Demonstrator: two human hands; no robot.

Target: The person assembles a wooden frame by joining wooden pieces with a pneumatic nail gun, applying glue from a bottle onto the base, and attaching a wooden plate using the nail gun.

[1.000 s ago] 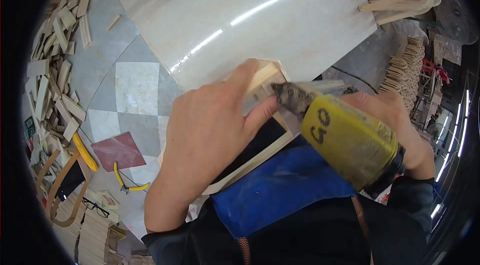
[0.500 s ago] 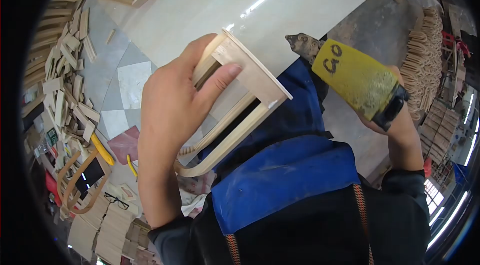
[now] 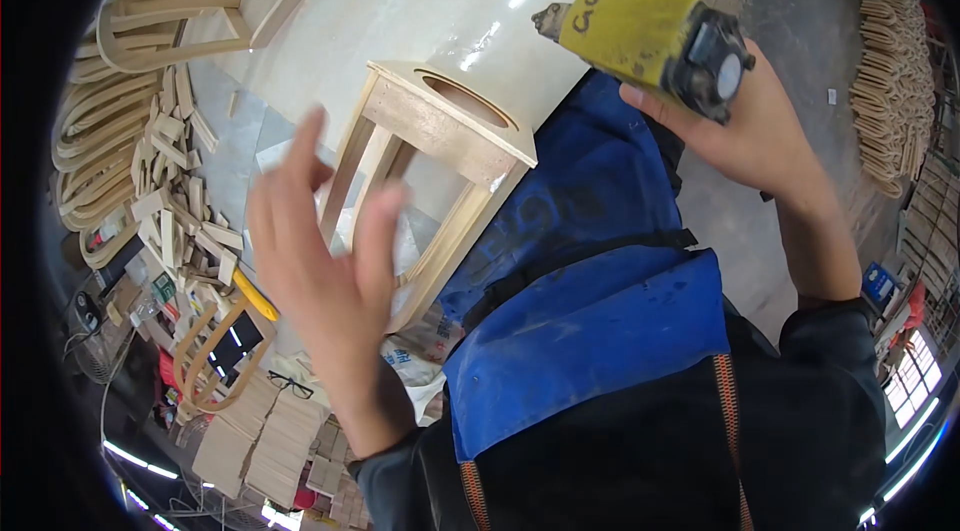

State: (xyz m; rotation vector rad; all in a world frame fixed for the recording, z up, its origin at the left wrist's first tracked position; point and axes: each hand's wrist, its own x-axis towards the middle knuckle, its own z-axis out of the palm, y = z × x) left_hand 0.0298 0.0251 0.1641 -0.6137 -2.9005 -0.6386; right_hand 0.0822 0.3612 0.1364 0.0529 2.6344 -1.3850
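A small pale wooden stool-like frame stands tilted in front of my blue apron, its legs toward me. Its far-end panel has an oval cut-out. My left hand is beside the frame's left legs, fingers spread and a little blurred, holding nothing. In my right hand is a yellow nail gun with dark marks on its side. The gun's metal nose points left, above and apart from the frame. Most of my right fingers are hidden behind the gun.
A pale worktable spreads ahead of me. Curved wooden chair frames stand at the upper left, with a heap of wood offcuts below. Eyeglasses lie at lower left. Stacked bent wooden parts are at far right.
My left hand has let go of the wooden frame and opened beside it. The frame now shows its oval cut-out. The nail gun has moved up and left in my right hand.
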